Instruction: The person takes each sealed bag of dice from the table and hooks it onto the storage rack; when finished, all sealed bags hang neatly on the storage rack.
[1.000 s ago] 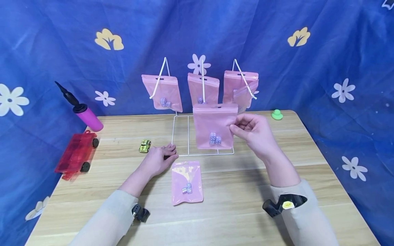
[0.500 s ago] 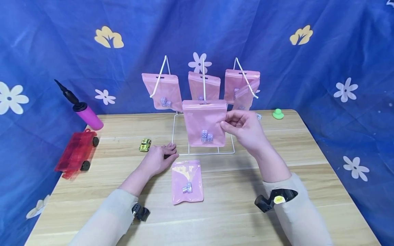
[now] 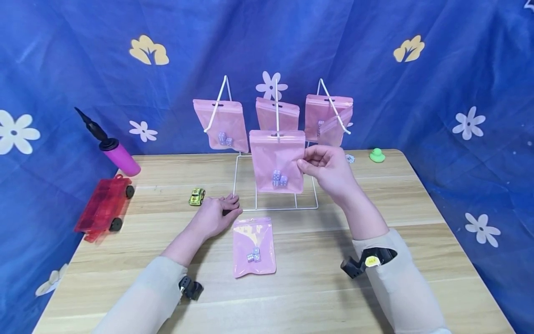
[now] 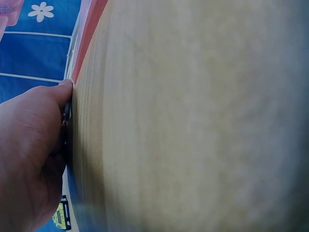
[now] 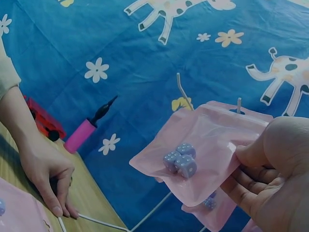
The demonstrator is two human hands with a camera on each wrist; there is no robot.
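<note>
My right hand (image 3: 329,169) pinches the right edge of a pink zip bag (image 3: 278,157) with several lilac dice (image 5: 181,160) in its lower part. The bag's hang hole lies right at the tip of the middle arm (image 3: 276,104) of a white wire rack; in the right wrist view a white tip (image 5: 239,104) shows at the hole. My left hand (image 3: 214,215) holds the front left corner of the rack's base (image 3: 283,209) on the table. Near that hand lies another pink zip bag (image 3: 253,236) with dice in it.
Pink bags hang on the left arm (image 3: 221,123), the middle arm and the right arm (image 3: 317,116) of the rack. A yellow toy car (image 3: 197,196), red toy cart (image 3: 102,206) and magenta pump (image 3: 121,157) lie left. A green duck (image 3: 377,155) sits back right.
My right hand has carried its bag left and slightly up, from right of the middle arm to that arm's tip. My left hand has stayed on the rack's base corner.
</note>
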